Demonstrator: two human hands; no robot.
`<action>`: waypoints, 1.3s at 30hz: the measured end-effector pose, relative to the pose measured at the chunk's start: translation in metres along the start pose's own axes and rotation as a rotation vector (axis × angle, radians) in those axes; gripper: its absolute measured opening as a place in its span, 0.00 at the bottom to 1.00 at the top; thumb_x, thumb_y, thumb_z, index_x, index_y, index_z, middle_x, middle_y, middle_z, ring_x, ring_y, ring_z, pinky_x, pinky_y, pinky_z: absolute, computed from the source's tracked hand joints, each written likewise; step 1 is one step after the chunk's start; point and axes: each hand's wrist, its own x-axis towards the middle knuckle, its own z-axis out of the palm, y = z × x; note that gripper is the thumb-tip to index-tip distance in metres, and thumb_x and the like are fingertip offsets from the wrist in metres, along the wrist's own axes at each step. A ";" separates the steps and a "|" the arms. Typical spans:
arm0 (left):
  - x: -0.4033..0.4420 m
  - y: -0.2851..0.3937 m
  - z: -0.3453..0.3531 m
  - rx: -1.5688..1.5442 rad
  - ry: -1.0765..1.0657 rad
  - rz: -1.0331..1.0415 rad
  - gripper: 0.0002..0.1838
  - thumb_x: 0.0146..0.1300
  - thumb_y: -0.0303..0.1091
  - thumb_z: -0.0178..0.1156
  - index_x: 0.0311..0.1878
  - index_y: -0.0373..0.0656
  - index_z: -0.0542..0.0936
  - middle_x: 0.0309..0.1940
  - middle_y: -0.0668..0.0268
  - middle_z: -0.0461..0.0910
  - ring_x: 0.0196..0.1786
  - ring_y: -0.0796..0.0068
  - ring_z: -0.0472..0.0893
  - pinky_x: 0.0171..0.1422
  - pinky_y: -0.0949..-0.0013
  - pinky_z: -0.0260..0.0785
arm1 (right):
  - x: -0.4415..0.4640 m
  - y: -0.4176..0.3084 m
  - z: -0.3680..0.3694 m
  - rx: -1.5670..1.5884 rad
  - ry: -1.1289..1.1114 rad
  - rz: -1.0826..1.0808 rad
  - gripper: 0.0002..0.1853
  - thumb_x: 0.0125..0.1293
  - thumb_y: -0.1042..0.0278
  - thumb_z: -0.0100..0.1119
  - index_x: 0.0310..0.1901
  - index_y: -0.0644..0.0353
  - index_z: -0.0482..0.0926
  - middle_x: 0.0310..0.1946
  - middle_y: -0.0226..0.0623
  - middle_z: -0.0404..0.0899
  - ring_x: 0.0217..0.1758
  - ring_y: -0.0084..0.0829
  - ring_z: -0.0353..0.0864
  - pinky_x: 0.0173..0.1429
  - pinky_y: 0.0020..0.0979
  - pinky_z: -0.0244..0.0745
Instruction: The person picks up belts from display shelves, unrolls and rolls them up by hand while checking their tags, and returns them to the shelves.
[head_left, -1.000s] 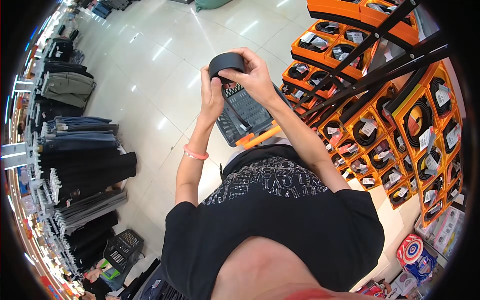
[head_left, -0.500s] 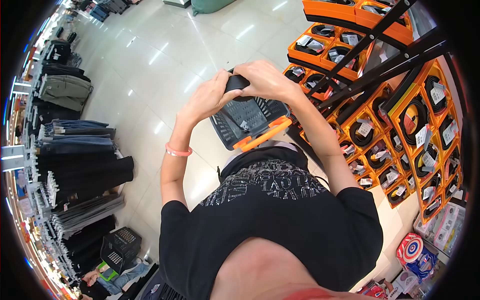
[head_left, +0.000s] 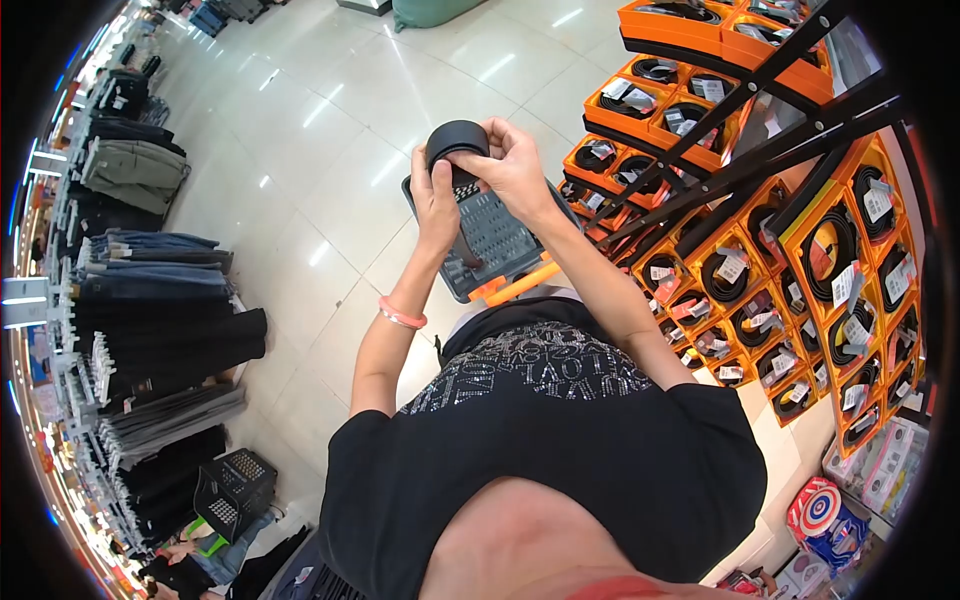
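A black belt (head_left: pixel 458 138), coiled into a tight roll, is held up in front of me between both hands. My left hand (head_left: pixel 437 208) closes on its left and near side, with a pink bracelet on the wrist. From the right, my right hand (head_left: pixel 515 172) grips the roll, its fingers curled round the edge. Below the hands is a grey shopping basket (head_left: pixel 500 235) with an orange handle (head_left: pixel 520 282). My forearms and hands cover part of the basket.
An orange display rack (head_left: pixel 735 270) of coiled, tagged belts stands on the right, with black bars (head_left: pixel 720 140) crossing it. Hanging trousers (head_left: pixel 170 335) line the left, above a black basket (head_left: pixel 237 490). A green beanbag-like object (head_left: pixel 430 12) lies at the far end.
The coiled belt has tilted so its round side faces up, and it has moved slightly up and left. Both hands have turned around it, and my forearms have drawn closer together.
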 end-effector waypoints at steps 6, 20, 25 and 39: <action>0.023 0.031 -0.008 0.548 -0.189 0.165 0.21 0.66 0.46 0.54 0.48 0.36 0.69 0.34 0.52 0.76 0.38 0.60 0.78 0.43 0.64 0.70 | 0.015 -0.008 -0.037 -0.238 -0.216 0.070 0.16 0.54 0.70 0.67 0.42 0.63 0.73 0.29 0.32 0.78 0.25 0.21 0.77 0.26 0.21 0.72; 0.010 0.006 0.005 0.110 0.101 0.075 0.18 0.60 0.33 0.62 0.49 0.36 0.69 0.41 0.64 0.76 0.41 0.78 0.76 0.47 0.72 0.71 | 0.002 0.020 -0.010 0.115 0.030 0.040 0.11 0.58 0.69 0.65 0.41 0.63 0.77 0.30 0.33 0.80 0.27 0.15 0.77 0.20 0.19 0.69; 0.014 0.019 0.010 0.473 -0.012 0.165 0.16 0.67 0.35 0.54 0.50 0.34 0.67 0.40 0.57 0.75 0.44 0.68 0.77 0.49 0.69 0.68 | 0.005 0.027 -0.013 0.191 0.021 0.078 0.10 0.61 0.68 0.61 0.41 0.63 0.77 0.30 0.35 0.81 0.27 0.21 0.79 0.22 0.22 0.72; 0.018 0.011 -0.001 0.496 -0.273 0.134 0.24 0.58 0.33 0.65 0.53 0.36 0.67 0.40 0.57 0.78 0.42 0.69 0.79 0.47 0.68 0.71 | 0.003 0.011 -0.034 -0.577 0.069 -0.261 0.08 0.56 0.73 0.60 0.38 0.61 0.74 0.27 0.37 0.78 0.23 0.32 0.77 0.26 0.30 0.70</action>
